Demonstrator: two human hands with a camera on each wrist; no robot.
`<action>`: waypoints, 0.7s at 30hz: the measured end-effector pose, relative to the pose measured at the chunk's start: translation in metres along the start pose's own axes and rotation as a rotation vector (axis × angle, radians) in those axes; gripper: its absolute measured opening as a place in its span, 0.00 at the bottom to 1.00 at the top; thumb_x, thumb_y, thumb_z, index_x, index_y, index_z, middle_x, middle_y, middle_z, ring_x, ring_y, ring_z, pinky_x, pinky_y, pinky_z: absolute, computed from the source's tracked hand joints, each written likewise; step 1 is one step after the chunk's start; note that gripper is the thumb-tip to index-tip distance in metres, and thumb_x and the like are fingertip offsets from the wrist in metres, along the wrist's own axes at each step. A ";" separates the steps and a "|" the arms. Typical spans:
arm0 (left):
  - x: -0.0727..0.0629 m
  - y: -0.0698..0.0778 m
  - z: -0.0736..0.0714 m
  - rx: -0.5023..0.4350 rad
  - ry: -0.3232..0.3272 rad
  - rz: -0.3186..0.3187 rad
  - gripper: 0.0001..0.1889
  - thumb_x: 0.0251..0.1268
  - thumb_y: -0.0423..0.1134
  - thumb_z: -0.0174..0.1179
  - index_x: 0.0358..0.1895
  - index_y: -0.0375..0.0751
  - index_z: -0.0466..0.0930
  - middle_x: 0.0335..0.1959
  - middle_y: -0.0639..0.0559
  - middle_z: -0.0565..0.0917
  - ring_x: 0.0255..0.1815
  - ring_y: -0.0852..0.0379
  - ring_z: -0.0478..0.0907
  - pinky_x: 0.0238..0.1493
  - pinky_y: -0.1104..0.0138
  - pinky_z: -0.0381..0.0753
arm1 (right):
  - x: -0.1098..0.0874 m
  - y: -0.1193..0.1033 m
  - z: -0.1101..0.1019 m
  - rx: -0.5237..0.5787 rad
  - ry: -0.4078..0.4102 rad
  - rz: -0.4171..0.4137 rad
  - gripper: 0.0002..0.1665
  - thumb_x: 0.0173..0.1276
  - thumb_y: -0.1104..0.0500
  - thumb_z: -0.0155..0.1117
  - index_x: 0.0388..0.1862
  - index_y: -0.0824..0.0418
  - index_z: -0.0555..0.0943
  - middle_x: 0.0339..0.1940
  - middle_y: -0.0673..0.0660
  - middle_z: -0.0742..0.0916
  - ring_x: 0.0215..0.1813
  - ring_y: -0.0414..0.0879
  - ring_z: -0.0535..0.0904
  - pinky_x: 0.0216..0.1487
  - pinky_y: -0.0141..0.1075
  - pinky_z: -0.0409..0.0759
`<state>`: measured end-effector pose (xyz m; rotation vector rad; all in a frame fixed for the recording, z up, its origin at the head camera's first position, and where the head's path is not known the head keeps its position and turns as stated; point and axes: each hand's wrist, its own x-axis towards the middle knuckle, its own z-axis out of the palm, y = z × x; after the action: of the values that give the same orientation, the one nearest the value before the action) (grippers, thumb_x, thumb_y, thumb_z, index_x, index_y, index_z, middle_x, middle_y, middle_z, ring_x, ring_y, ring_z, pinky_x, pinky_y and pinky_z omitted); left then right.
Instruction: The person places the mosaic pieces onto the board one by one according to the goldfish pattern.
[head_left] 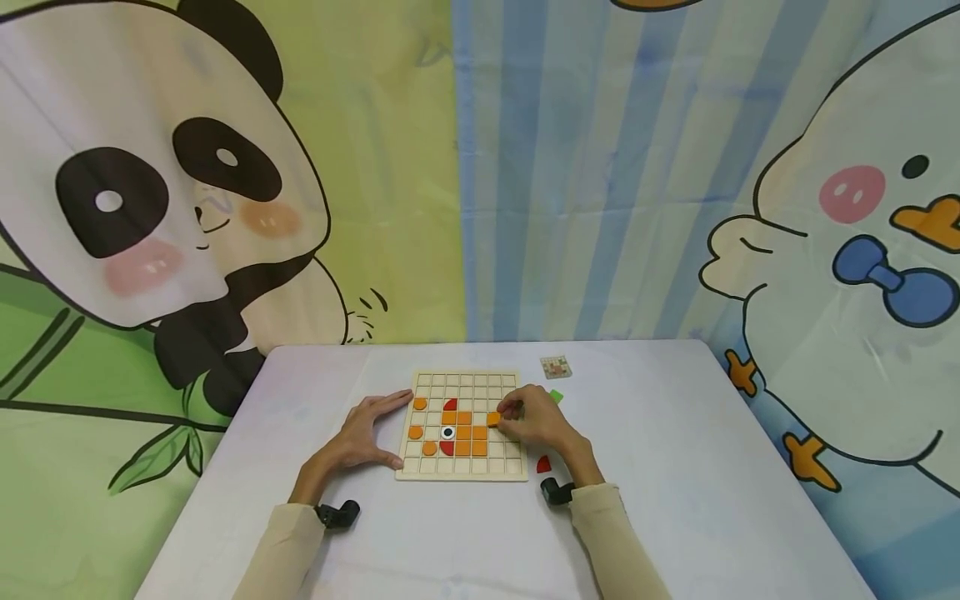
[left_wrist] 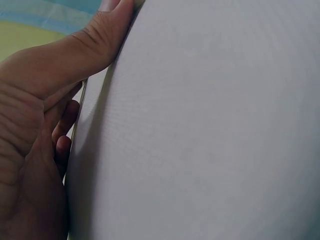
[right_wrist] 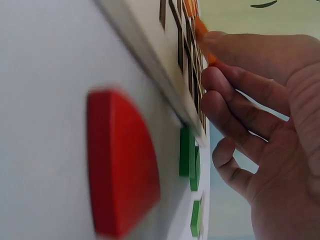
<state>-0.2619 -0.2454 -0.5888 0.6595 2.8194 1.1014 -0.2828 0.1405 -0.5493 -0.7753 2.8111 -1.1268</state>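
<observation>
A pale wooden grid board (head_left: 465,472) lies on the white table. It bears orange squares (head_left: 464,433), orange discs (head_left: 429,448), red quarter-round pieces (head_left: 450,404) and a white round piece with a dark centre (head_left: 447,432). My left hand (head_left: 362,433) spreads along the board's left side, index finger at the upper corner and thumb near the lower one. Over the right part of the grid, my right hand (head_left: 536,417) pinches an orange square tile (head_left: 493,419) between thumb and fingertips. The right wrist view shows that orange tile (right_wrist: 212,59) partly covered by the thumb.
Right of the board lies a loose red quarter-round piece (head_left: 543,464), large in the right wrist view. Several green pieces (right_wrist: 187,152) lie beyond it, mostly hidden by my hand in the head view. A small patterned card (head_left: 556,367) lies at the back right.
</observation>
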 end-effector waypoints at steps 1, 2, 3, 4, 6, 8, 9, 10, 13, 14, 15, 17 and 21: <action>0.000 0.000 0.000 0.001 0.000 0.000 0.67 0.31 0.57 0.93 0.84 0.48 0.69 0.86 0.48 0.69 0.77 0.37 0.68 0.73 0.36 0.62 | 0.001 -0.001 0.001 0.000 0.005 0.001 0.10 0.62 0.61 0.81 0.42 0.60 0.93 0.32 0.46 0.91 0.33 0.36 0.82 0.41 0.32 0.83; 0.000 0.000 0.000 0.006 0.000 -0.001 0.67 0.31 0.58 0.93 0.84 0.48 0.69 0.86 0.48 0.69 0.77 0.37 0.68 0.73 0.37 0.62 | 0.002 -0.001 0.003 0.001 0.010 0.002 0.09 0.62 0.61 0.81 0.42 0.60 0.93 0.32 0.46 0.91 0.33 0.36 0.82 0.41 0.32 0.83; 0.000 -0.001 0.000 0.008 -0.001 -0.002 0.67 0.31 0.58 0.93 0.84 0.48 0.69 0.86 0.48 0.69 0.77 0.37 0.68 0.73 0.37 0.62 | 0.003 -0.002 0.004 0.002 0.014 0.001 0.09 0.62 0.61 0.81 0.42 0.60 0.93 0.32 0.47 0.91 0.33 0.36 0.83 0.41 0.32 0.83; 0.000 -0.001 0.000 0.007 -0.001 -0.003 0.67 0.31 0.58 0.93 0.84 0.48 0.69 0.87 0.48 0.69 0.77 0.37 0.68 0.73 0.36 0.62 | 0.004 -0.002 0.004 0.001 0.018 0.001 0.09 0.62 0.61 0.81 0.42 0.60 0.93 0.32 0.47 0.91 0.33 0.36 0.83 0.41 0.32 0.83; 0.000 -0.002 0.000 0.004 0.000 -0.004 0.68 0.31 0.58 0.93 0.84 0.48 0.69 0.87 0.48 0.69 0.78 0.37 0.68 0.74 0.36 0.61 | 0.006 -0.003 0.006 -0.001 0.024 -0.010 0.09 0.62 0.61 0.81 0.42 0.60 0.93 0.33 0.47 0.92 0.34 0.36 0.83 0.40 0.32 0.84; -0.001 -0.002 0.000 0.004 0.007 0.000 0.68 0.30 0.59 0.93 0.84 0.49 0.69 0.86 0.48 0.69 0.77 0.38 0.68 0.73 0.36 0.61 | 0.007 -0.003 0.008 0.002 0.023 -0.013 0.09 0.63 0.61 0.81 0.42 0.60 0.93 0.33 0.48 0.92 0.34 0.36 0.83 0.40 0.32 0.84; -0.001 -0.002 0.000 -0.001 0.012 0.004 0.68 0.29 0.58 0.93 0.84 0.49 0.70 0.86 0.48 0.70 0.77 0.38 0.68 0.73 0.36 0.61 | 0.007 -0.003 0.009 0.003 0.020 -0.010 0.09 0.63 0.61 0.80 0.43 0.60 0.94 0.33 0.48 0.92 0.34 0.36 0.83 0.41 0.32 0.83; -0.001 -0.001 0.000 0.000 0.018 0.012 0.68 0.29 0.58 0.93 0.84 0.49 0.70 0.86 0.48 0.70 0.76 0.38 0.68 0.72 0.36 0.61 | 0.007 -0.003 0.010 0.004 0.020 -0.006 0.09 0.64 0.61 0.80 0.43 0.60 0.94 0.32 0.48 0.91 0.34 0.36 0.83 0.41 0.33 0.83; -0.002 -0.001 0.000 0.013 0.036 0.037 0.68 0.28 0.58 0.93 0.83 0.48 0.71 0.85 0.46 0.71 0.75 0.38 0.69 0.70 0.38 0.62 | 0.007 -0.003 0.013 0.005 0.015 0.012 0.09 0.65 0.59 0.80 0.44 0.59 0.94 0.31 0.46 0.90 0.33 0.36 0.82 0.41 0.32 0.83; -0.002 0.000 0.000 0.014 0.037 0.041 0.67 0.28 0.58 0.93 0.83 0.47 0.71 0.85 0.46 0.71 0.74 0.38 0.69 0.69 0.38 0.63 | 0.007 -0.003 0.014 0.006 0.015 0.017 0.09 0.64 0.59 0.80 0.43 0.59 0.94 0.31 0.46 0.90 0.33 0.36 0.82 0.41 0.32 0.82; -0.002 0.000 0.000 0.014 0.035 0.040 0.68 0.28 0.58 0.93 0.83 0.47 0.71 0.85 0.46 0.71 0.74 0.38 0.69 0.70 0.38 0.63 | 0.007 -0.002 0.016 0.005 0.018 0.021 0.09 0.64 0.59 0.80 0.43 0.59 0.94 0.31 0.46 0.90 0.33 0.37 0.82 0.41 0.32 0.82; -0.002 0.000 0.000 0.016 0.027 0.026 0.67 0.29 0.59 0.93 0.84 0.48 0.70 0.86 0.47 0.71 0.75 0.38 0.69 0.71 0.37 0.62 | 0.007 -0.002 0.018 0.008 0.019 0.027 0.10 0.64 0.59 0.81 0.44 0.59 0.94 0.31 0.45 0.90 0.33 0.37 0.82 0.41 0.32 0.82; -0.002 0.001 0.000 0.016 0.008 -0.008 0.67 0.31 0.59 0.93 0.84 0.49 0.69 0.86 0.49 0.69 0.78 0.38 0.68 0.74 0.35 0.61 | 0.007 -0.003 0.019 0.013 0.020 0.034 0.10 0.65 0.59 0.82 0.44 0.59 0.94 0.31 0.46 0.90 0.33 0.37 0.82 0.41 0.32 0.83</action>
<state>-0.2599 -0.2455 -0.5884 0.6457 2.8384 1.0834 -0.2833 0.1231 -0.5605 -0.7160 2.8186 -1.1534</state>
